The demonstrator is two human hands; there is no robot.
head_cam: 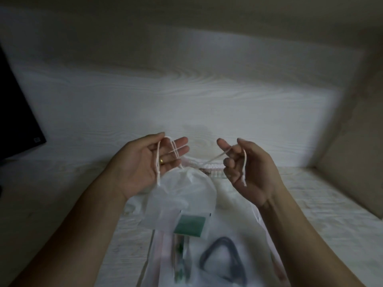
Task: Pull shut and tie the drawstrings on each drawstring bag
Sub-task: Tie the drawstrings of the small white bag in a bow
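A translucent white drawstring bag (182, 195) lies on the table below my hands, its gathered mouth pointing away from me. My left hand (143, 164) is palm up, and its thumb and forefinger pinch the left white drawstring (158, 160), whose end hangs down over the palm. My right hand (246, 168) pinches the right drawstring (245, 162) between thumb and fingers. That cord runs taut from the fingers down to the bag's mouth, and its loose end dangles over the palm. Both hands hover a little above the bag.
More translucent bags (217, 245) lie under and in front of the first one, showing a green card (189, 225) and a dark cable loop (223, 257). A dark screen (14, 112) stands at the left. A beige wall (356, 179) closes the right side of the white wood-grain table (186, 96).
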